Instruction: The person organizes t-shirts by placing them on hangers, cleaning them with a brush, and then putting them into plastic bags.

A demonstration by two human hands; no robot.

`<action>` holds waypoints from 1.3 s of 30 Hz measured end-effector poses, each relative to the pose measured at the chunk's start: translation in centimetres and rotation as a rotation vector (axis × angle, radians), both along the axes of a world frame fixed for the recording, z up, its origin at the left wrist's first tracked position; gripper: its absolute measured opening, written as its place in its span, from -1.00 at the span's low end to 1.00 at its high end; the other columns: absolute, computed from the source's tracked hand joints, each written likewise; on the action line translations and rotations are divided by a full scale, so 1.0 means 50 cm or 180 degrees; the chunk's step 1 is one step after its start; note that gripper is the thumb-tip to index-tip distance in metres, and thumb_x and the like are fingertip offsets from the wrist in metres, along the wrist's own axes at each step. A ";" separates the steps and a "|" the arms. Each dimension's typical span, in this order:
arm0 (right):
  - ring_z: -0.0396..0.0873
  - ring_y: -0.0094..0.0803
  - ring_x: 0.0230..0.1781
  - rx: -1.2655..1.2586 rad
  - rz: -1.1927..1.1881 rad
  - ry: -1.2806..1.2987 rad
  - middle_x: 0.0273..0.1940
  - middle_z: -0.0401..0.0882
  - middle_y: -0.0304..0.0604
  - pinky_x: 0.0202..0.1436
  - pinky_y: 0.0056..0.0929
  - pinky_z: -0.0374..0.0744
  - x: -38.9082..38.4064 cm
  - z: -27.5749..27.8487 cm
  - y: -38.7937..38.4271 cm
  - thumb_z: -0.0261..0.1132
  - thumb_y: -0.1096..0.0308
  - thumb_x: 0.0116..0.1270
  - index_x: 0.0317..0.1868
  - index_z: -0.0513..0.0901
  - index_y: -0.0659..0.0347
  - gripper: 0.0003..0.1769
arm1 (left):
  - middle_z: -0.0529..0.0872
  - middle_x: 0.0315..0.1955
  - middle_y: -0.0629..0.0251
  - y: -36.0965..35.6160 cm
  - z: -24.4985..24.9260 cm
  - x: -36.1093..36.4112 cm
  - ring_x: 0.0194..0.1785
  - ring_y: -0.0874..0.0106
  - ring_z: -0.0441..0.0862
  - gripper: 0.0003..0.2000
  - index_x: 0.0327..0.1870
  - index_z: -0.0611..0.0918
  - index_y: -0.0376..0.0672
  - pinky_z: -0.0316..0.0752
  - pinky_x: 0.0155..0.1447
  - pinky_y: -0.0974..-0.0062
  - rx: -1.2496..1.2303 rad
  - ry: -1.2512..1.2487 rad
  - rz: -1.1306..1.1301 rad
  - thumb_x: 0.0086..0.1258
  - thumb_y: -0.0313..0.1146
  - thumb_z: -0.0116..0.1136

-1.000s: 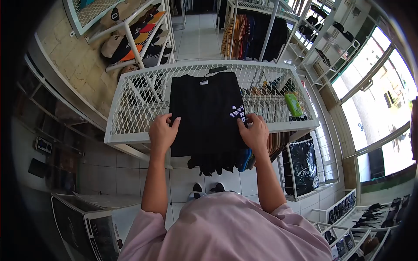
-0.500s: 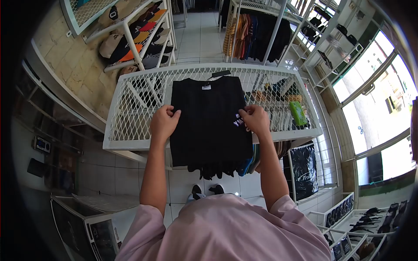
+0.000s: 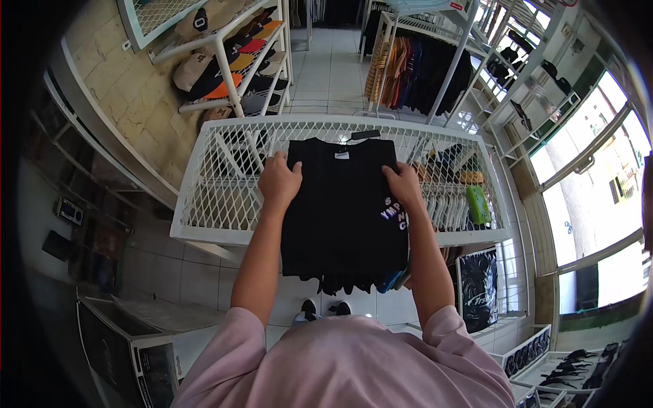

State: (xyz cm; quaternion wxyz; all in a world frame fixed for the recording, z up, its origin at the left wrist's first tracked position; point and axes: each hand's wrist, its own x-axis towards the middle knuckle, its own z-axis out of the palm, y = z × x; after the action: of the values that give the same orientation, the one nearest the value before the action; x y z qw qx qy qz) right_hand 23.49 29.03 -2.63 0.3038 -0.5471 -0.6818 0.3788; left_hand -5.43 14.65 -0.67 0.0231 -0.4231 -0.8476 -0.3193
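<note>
A folded black T-shirt [image 3: 340, 217] lies on a white mesh-topped table [image 3: 224, 236], its collar at the far side and its near edge overhanging the table. A small white neck label and a dark hang tag [image 3: 365, 135] show at the collar. White lettering runs along the shirt's right side. My left hand [image 3: 279, 180] is closed on the upper left edge, thumb on top and fingers partly hidden. Opposite it, my right hand [image 3: 403, 183] grips the upper right edge in the same way, just above the lettering.
A green packet [image 3: 478, 205] rests at the table's right end. Garments hang beneath the mesh. Shelves of caps [image 3: 238, 75] stand at the back left, and a rack of hanging shirts [image 3: 425, 71] at the back right. A glass display case [image 3: 129, 340] is at the lower left.
Both hands have moved up the shirt's sides towards the collar, uncovering more of the lettering. The whole view has shifted slightly, while the shirt stays folded on the table.
</note>
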 end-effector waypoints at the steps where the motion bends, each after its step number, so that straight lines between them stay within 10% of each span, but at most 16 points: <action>1: 0.74 0.21 0.24 0.0064 0.0059 -0.0132 0.13 0.79 0.37 0.35 -0.08 0.63 0.002 0.033 -0.020 0.42 0.02 0.45 0.35 0.67 0.48 -0.30 | 0.82 -0.10 0.12 0.002 0.000 0.000 -0.02 0.09 0.81 -0.66 0.10 0.77 -0.19 0.69 0.07 0.11 -0.0131 -0.0036 0.0027 0.50 -0.14 0.41; 8: 0.78 0.15 0.17 0.0306 -0.0144 0.0076 0.08 0.82 0.31 0.30 -0.09 0.64 0.005 -0.009 -0.020 0.40 0.07 0.50 0.30 0.69 0.49 -0.37 | 0.80 -0.21 0.21 -0.001 -0.008 0.013 -0.17 0.16 0.81 -0.79 0.04 0.74 -0.16 0.70 -0.02 0.15 0.0884 -0.0298 -0.0157 0.54 -0.25 0.36; 11: 0.82 0.00 0.07 0.0033 0.0035 0.0637 0.05 0.84 0.22 0.23 -0.17 0.66 0.008 -0.001 -0.018 0.37 0.11 0.54 0.26 0.70 0.50 -0.43 | 0.82 -0.17 0.19 0.010 0.008 0.006 -0.14 0.26 0.82 -0.73 0.09 0.73 -0.24 0.72 -0.01 0.26 0.1654 -0.1820 -0.0347 0.55 -0.25 0.38; 14: 0.80 -0.23 -0.04 -0.0195 0.0142 0.0966 0.00 0.85 0.07 0.14 -0.29 0.66 0.013 0.017 -0.035 0.35 0.19 0.59 0.21 0.72 0.49 -0.53 | 0.83 -0.05 0.15 0.016 0.051 -0.006 -0.04 0.33 0.83 -0.63 0.19 0.71 -0.32 0.74 0.05 0.38 0.0613 -0.4344 -0.0807 0.54 -0.23 0.40; 18: 0.73 -0.47 -0.08 -0.0013 0.0243 0.1574 -0.06 0.85 -0.13 0.08 -0.43 0.65 0.004 0.155 -0.094 0.32 0.27 0.65 0.16 0.74 0.45 -0.64 | 0.84 0.01 0.18 -0.019 0.153 0.017 0.00 0.36 0.84 -0.60 0.27 0.70 -0.34 0.74 0.10 0.45 0.1143 -0.4690 -0.1627 0.56 -0.28 0.41; 25: 0.70 -0.53 -0.13 0.0595 0.0590 0.2002 -0.13 0.81 -0.22 0.01 -0.47 0.64 -0.043 0.364 0.053 0.30 0.22 0.67 0.15 0.76 0.40 -0.64 | 0.84 0.05 0.18 0.117 0.358 -0.065 0.03 0.39 0.82 -0.52 0.34 0.67 -0.32 0.70 0.17 0.43 0.1220 -0.3523 -0.2092 0.62 -0.12 0.35; 29: 0.69 -0.47 -0.11 0.0593 0.0335 0.1732 -0.08 0.80 -0.19 0.00 -0.40 0.63 -0.079 0.300 0.202 0.34 0.09 0.64 0.18 0.76 0.35 -0.56 | 0.84 0.05 0.16 0.289 0.236 -0.178 0.04 0.36 0.83 -0.36 0.39 0.64 -0.27 0.69 0.21 0.35 0.1250 -0.2782 -0.1570 0.64 0.16 0.24; 32: 0.71 -0.15 0.04 -0.0564 0.0345 0.0843 0.07 0.79 0.12 0.17 -0.13 0.62 -0.053 0.069 0.309 0.27 -0.30 0.57 0.29 0.71 0.50 -0.14 | 0.76 0.05 0.18 0.253 0.103 -0.186 -0.18 0.32 0.71 -0.04 0.41 0.60 -0.16 0.68 -0.05 0.16 -0.0744 -0.3179 -0.1324 0.42 0.64 0.04; 36: 0.69 0.03 0.32 -0.0156 0.0508 -0.0057 0.27 0.69 0.37 0.43 -0.15 0.58 -0.002 0.021 0.158 0.42 -0.31 0.45 0.52 0.49 0.52 0.04 | 0.69 -0.38 0.29 0.138 0.054 -0.130 -0.52 0.44 0.60 -0.05 0.56 0.48 -0.22 0.53 -0.39 0.41 -0.0628 -0.2641 -0.1037 0.50 0.53 0.07; 39: 0.69 0.02 0.35 -0.0554 0.0362 0.0154 0.30 0.67 0.40 0.43 -0.18 0.59 0.035 0.091 0.016 0.49 -0.25 0.41 0.62 0.35 0.48 0.11 | 0.73 -0.23 0.09 0.004 0.073 -0.073 -0.41 0.33 0.69 0.14 0.76 0.20 -0.21 0.61 -0.27 0.31 -0.0754 -0.1820 -0.1418 0.38 0.45 0.33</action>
State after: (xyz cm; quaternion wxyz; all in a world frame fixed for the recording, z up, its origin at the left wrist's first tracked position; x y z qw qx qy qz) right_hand 25.22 29.84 1.94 0.2494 -0.5226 -0.6687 0.4663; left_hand -9.07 14.85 2.99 -0.3334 -0.4906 -0.7382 -0.3214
